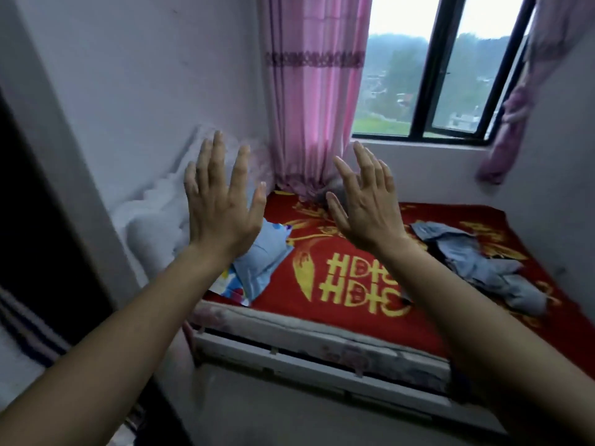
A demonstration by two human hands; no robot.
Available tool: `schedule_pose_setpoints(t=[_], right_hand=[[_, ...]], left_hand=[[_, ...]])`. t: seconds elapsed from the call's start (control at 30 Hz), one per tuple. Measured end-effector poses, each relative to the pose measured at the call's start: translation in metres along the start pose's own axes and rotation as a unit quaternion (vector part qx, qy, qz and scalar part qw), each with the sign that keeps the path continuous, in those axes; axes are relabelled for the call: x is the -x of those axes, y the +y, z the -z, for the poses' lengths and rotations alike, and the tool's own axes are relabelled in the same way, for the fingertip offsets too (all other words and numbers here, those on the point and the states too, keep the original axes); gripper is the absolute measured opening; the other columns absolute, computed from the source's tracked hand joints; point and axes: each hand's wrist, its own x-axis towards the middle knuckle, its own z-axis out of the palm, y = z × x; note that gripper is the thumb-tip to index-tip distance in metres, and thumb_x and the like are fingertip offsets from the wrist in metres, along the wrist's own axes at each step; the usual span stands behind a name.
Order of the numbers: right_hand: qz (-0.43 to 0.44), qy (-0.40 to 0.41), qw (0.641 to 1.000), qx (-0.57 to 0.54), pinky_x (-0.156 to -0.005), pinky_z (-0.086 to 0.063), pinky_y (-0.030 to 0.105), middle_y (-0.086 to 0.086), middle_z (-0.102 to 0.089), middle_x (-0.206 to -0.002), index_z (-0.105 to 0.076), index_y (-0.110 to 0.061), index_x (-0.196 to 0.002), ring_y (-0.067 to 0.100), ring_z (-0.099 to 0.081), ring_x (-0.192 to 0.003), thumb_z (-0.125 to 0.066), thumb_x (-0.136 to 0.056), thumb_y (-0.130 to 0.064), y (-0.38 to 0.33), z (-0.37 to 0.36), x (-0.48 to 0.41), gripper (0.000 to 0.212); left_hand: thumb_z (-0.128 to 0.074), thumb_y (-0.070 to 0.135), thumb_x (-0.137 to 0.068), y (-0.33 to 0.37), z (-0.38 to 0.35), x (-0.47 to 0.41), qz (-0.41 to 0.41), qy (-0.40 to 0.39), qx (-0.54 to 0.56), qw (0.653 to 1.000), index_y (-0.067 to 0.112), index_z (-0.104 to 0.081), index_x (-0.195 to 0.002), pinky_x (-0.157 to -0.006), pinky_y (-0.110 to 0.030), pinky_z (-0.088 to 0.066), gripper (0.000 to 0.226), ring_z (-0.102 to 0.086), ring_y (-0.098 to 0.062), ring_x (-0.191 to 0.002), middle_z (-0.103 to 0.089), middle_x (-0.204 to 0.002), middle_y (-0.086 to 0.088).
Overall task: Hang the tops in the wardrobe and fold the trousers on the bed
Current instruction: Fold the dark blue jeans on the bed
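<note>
Both my hands are raised in front of me with fingers straight and spread, holding nothing. My left hand (pixel 222 197) is up over the bed's head end; my right hand (pixel 367 204) is over the red blanket. A crumpled heap of pale blue-grey clothes (pixel 476 262) lies on the bed (pixel 347 320) to the right of my right arm, clear of both hands. The dark wardrobe opening (pixel 29 226) is at the far left edge.
A light blue patterned pillow (pixel 260 265) lies near the white headboard (pixel 151 220). Pink curtains (pixel 315 91) hang by the window (pixel 450 69). A striped garment (pixel 22 326) shows at the lower left. The white bed frame edge (pixel 322 371) faces me.
</note>
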Motion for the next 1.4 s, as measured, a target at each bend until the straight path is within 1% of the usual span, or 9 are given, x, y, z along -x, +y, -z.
schedule_pose_setpoints(t=[0.2,0.3,0.4,0.57,0.7,0.83,1.0,1.2,1.4], right_hand=[[-0.081,-0.127,0.988,0.035,-0.12,-0.019,0.051,0.02,-0.02,-0.162,-0.034,-0.014,-0.153,0.036,-0.023,-0.148,-0.043,-0.1,-0.046,0.135,-0.017,0.113,0.063],[-0.115,-0.174,0.977,0.046,-0.119,-0.023,0.052,0.02,-0.024,-0.16,-0.035,-0.013,-0.153,0.036,-0.027,-0.146,-0.047,-0.099,-0.045,0.181,-0.029,0.153,0.064],[-0.154,-0.205,0.965,0.05,-0.117,-0.026,0.052,0.02,-0.028,-0.158,-0.036,-0.012,-0.152,0.036,-0.03,-0.144,-0.049,-0.099,-0.044,0.219,-0.047,0.18,0.063],[-0.196,-0.266,0.942,0.057,-0.119,-0.024,0.049,0.017,-0.023,-0.161,-0.028,-0.015,-0.156,0.034,-0.025,-0.147,-0.045,-0.101,-0.045,0.282,-0.093,0.215,0.065],[-0.224,-0.307,0.921,0.085,-0.119,-0.023,0.048,0.016,-0.021,-0.161,-0.024,-0.015,-0.157,0.033,-0.024,-0.147,-0.046,-0.101,-0.045,0.345,-0.136,0.221,0.067],[-0.279,-0.345,0.889,0.115,-0.119,-0.022,0.047,0.016,-0.017,-0.162,-0.019,-0.015,-0.157,0.031,-0.02,-0.149,-0.046,-0.1,-0.044,0.415,-0.167,0.214,0.069],[-0.346,-0.348,0.859,0.143,-0.118,-0.024,0.047,0.02,-0.021,-0.161,-0.025,-0.012,-0.155,0.033,-0.025,-0.147,-0.052,-0.097,-0.039,0.494,-0.179,0.218,0.07],[-0.428,-0.352,0.82,0.147,-0.115,-0.027,0.049,0.025,-0.022,-0.159,-0.029,-0.008,-0.154,0.037,-0.028,-0.145,-0.06,-0.093,-0.033,0.566,-0.182,0.268,0.073],[-0.479,-0.389,0.78,0.103,-0.118,-0.024,0.049,0.024,-0.015,-0.161,-0.022,-0.009,-0.156,0.036,-0.021,-0.148,-0.058,-0.094,-0.034,0.646,-0.223,0.334,0.076]], left_hand=[[-0.034,0.05,-0.098,0.127,-0.117,0.053,0.028,-0.191,0.049,0.98,0.012,-0.029,-0.153,-0.114,-0.061,-0.019,0.067,-0.014,-0.037,-0.148,-0.014,-0.162,-0.019],[-0.029,0.053,-0.097,0.17,-0.16,0.068,0.009,-0.252,0.061,0.966,0.011,-0.03,-0.152,-0.113,-0.062,-0.021,0.069,-0.015,-0.038,-0.148,-0.014,-0.161,-0.02],[-0.027,0.053,-0.097,0.201,-0.202,0.074,-0.016,-0.285,0.074,0.955,0.012,-0.029,-0.152,-0.112,-0.062,-0.022,0.069,-0.015,-0.037,-0.148,-0.016,-0.161,-0.02],[-0.033,0.05,-0.099,0.243,-0.282,0.083,-0.045,-0.324,0.082,0.941,0.013,-0.027,-0.153,-0.113,-0.061,-0.023,0.065,-0.017,-0.037,-0.147,-0.016,-0.16,-0.02],[-0.03,0.051,-0.099,0.279,-0.36,0.078,-0.061,-0.361,0.096,0.926,0.014,-0.021,-0.155,-0.115,-0.058,-0.021,0.068,-0.013,-0.037,-0.149,-0.011,-0.162,-0.019],[-0.028,0.051,-0.1,0.32,-0.437,0.055,-0.081,-0.4,0.12,0.905,0.014,-0.02,-0.156,-0.116,-0.057,-0.023,0.068,-0.014,-0.037,-0.148,-0.011,-0.162,-0.02],[-0.033,0.049,-0.101,0.384,-0.521,0.031,-0.132,-0.442,0.145,0.875,0.014,-0.019,-0.156,-0.114,-0.056,-0.026,0.067,-0.017,-0.037,-0.147,-0.011,-0.162,-0.02],[-0.03,0.049,-0.102,0.469,-0.587,0.041,-0.19,-0.491,0.153,0.836,0.014,-0.017,-0.157,-0.114,-0.055,-0.027,0.067,-0.018,-0.037,-0.147,-0.011,-0.162,-0.019],[-0.026,0.052,-0.102,0.532,-0.649,0.09,-0.194,-0.568,0.109,0.793,0.018,-0.007,-0.158,-0.116,-0.055,-0.02,0.068,-0.005,-0.034,-0.151,0.001,-0.164,-0.016]])
